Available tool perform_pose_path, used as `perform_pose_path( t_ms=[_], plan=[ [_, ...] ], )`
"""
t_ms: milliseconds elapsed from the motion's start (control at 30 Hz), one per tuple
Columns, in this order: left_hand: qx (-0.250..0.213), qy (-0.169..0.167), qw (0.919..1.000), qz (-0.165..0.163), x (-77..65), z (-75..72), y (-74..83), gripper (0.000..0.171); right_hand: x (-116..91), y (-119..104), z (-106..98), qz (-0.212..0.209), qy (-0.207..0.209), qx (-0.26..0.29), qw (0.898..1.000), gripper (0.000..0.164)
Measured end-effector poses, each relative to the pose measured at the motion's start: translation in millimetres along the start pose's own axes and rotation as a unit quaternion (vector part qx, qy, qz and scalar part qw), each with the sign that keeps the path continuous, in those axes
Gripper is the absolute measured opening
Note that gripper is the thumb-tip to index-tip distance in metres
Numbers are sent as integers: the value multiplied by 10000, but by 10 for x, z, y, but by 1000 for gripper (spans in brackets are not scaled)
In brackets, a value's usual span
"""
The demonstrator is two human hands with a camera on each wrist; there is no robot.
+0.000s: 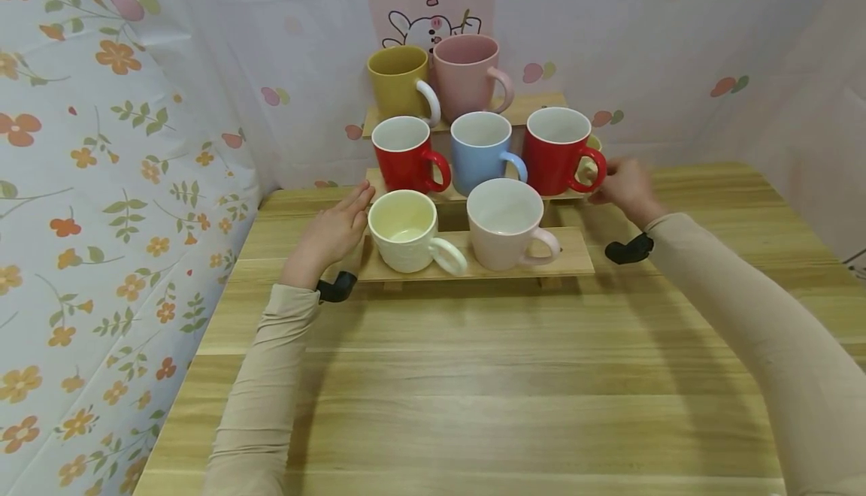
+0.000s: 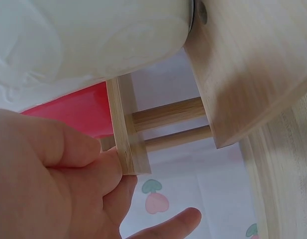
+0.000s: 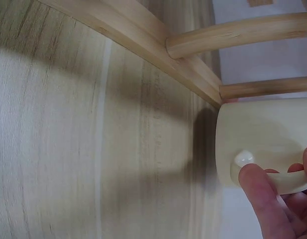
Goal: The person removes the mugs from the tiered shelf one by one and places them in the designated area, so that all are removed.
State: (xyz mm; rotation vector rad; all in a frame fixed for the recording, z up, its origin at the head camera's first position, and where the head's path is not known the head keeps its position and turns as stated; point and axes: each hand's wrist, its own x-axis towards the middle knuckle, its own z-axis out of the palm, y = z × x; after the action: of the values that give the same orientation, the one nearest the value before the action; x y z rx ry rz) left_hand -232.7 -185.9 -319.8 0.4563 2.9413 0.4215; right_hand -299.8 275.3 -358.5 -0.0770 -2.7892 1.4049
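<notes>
My right hand (image 1: 629, 188) pinches the handle of a pale yellow mug (image 3: 262, 127) with thumb and fingers. In the head view that mug is mostly hidden behind the right red mug (image 1: 551, 158); whether it rests on a board cannot be told. My left hand (image 1: 334, 229) touches the left end of the middle board of a wooden tiered rack (image 2: 124, 134), its fingers fairly straight. Beside it stand a cream mug (image 1: 399, 248) on the lowest board and another red mug (image 1: 399, 161) on the middle one.
A light blue mug (image 1: 480, 150) stands between the red mugs. A pale pink mug (image 1: 497, 237) shares the lowest board. Mustard (image 1: 395, 86) and pink (image 1: 463, 79) mugs occupy the top tier. The wooden table (image 1: 473, 391) extends in front; a patterned curtain (image 1: 284, 22) hangs behind.
</notes>
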Motion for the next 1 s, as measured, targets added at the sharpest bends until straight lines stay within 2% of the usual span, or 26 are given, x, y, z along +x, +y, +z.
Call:
perform_pose_path(
  t_ms=[300, 800, 1000],
  plan=[
    [-25, 22, 10000, 51, 10, 18, -1, 51, -6, 31, 44, 123, 31, -232, 9997, 40],
    [-38, 69, 9999, 145, 6, 22, -17, 51, 33, 10, 114, -132, 54, -803, 9967, 29],
    [-108, 121, 9997, 195, 4, 24, -30, 51, 53, 0, 137, -156, 95, -773, 9968, 24]
  ],
)
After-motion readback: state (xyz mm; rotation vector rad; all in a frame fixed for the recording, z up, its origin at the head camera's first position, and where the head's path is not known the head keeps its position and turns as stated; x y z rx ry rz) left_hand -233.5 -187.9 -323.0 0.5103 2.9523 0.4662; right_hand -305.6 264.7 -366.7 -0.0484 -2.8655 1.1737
